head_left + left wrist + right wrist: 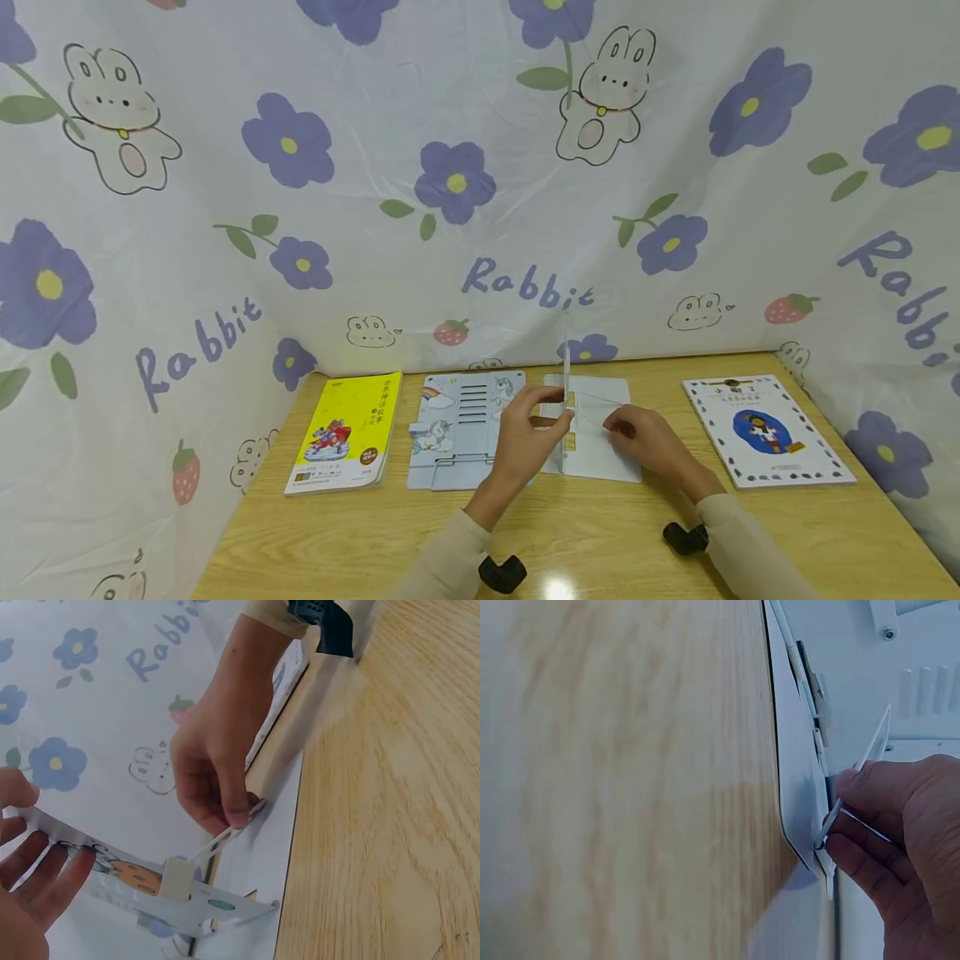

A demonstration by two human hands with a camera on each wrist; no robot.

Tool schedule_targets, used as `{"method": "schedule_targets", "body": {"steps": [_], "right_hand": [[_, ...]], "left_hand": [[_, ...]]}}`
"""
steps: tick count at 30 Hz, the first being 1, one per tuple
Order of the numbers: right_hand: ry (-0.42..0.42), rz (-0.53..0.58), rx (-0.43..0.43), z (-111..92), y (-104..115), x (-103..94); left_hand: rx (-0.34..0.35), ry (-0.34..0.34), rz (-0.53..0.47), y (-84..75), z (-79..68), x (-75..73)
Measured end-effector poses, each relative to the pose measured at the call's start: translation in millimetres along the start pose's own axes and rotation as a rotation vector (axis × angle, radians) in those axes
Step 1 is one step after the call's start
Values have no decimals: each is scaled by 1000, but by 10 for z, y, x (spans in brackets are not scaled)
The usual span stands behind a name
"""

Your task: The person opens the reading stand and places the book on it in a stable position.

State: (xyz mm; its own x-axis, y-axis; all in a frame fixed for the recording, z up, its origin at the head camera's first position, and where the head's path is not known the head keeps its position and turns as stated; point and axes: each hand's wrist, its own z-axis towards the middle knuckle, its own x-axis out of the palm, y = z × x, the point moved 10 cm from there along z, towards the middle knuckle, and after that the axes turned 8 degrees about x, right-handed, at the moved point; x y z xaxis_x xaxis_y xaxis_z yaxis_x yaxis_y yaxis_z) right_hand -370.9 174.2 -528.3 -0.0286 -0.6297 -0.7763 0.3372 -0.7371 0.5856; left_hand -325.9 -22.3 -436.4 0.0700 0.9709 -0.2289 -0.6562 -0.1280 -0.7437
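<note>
A white book stand lies partly unfolded at the table's middle, its flat base [600, 462] on the wood and its thin panel [567, 375] standing upright. My left hand [525, 433] grips the upright panel from the left. In the left wrist view, an orange cartoon print [135, 877] shows on that panel beside the left fingers. Over the base, my right hand [652, 442] pinches a thin white support bar [874, 742] between thumb and fingers. The bar slants up from the base in the right wrist view, its middle hidden by the fingertips.
Left of the stand lies a flat unicorn-printed book stand [438, 400] with slots. A yellow book [360, 400] lies farther left, and a white book [795, 462] with a blue picture lies at the right. A rabbit-and-flower cloth [360, 225] hangs behind the table [600, 542].
</note>
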Motion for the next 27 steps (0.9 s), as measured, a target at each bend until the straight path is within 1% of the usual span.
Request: {"method": "schedule_targets", "body": {"steps": [7, 12, 17, 22, 27], "right_hand": [[-29, -3, 0, -11, 11, -25], [-49, 4, -23, -36, 54, -52], [-71, 4, -44, -52, 64, -71], [-66, 6, -30, -43, 24, -65], [-75, 11, -8, -43, -9, -82]], "left_hand": [[95, 31, 75, -134, 30, 203], [120, 64, 165, -181, 30, 341], [141, 94, 234, -233, 28, 461], [179, 117, 325, -281, 30, 546], [210, 117, 376, -316, 26, 580]]}}
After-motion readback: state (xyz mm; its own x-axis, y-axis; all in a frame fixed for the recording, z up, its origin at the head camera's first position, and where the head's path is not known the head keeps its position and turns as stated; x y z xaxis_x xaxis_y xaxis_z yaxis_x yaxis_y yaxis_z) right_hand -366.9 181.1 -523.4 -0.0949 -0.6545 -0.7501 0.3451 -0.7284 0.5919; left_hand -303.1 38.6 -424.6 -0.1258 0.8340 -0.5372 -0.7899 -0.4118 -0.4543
